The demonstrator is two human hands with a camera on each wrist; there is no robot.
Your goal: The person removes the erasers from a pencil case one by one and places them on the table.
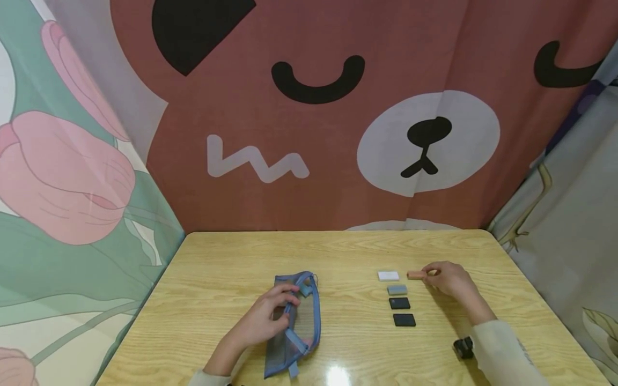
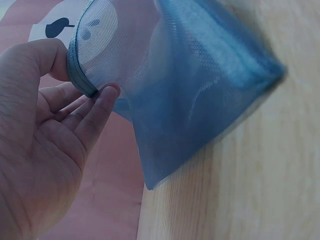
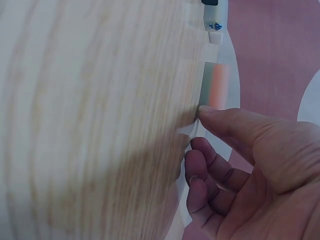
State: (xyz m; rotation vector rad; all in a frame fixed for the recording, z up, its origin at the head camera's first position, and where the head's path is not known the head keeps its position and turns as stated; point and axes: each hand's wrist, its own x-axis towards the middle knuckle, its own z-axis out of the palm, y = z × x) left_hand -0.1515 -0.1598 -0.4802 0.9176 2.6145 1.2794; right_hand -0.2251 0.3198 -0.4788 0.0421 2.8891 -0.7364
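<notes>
A blue mesh pouch lies on the wooden table, left of centre. My left hand pinches its zipper rim; in the left wrist view the thumb and fingertips hold the rim and lift the pouch open. At the right, my right hand pinches the end of a small orange block that lies on the table. In the right wrist view the thumb touches the orange block, and the other fingers curl below it.
Left of the orange block lies a white block. Below it, in a column, are a grey-blue block and two black blocks. Printed cloth curtains stand behind and beside the table.
</notes>
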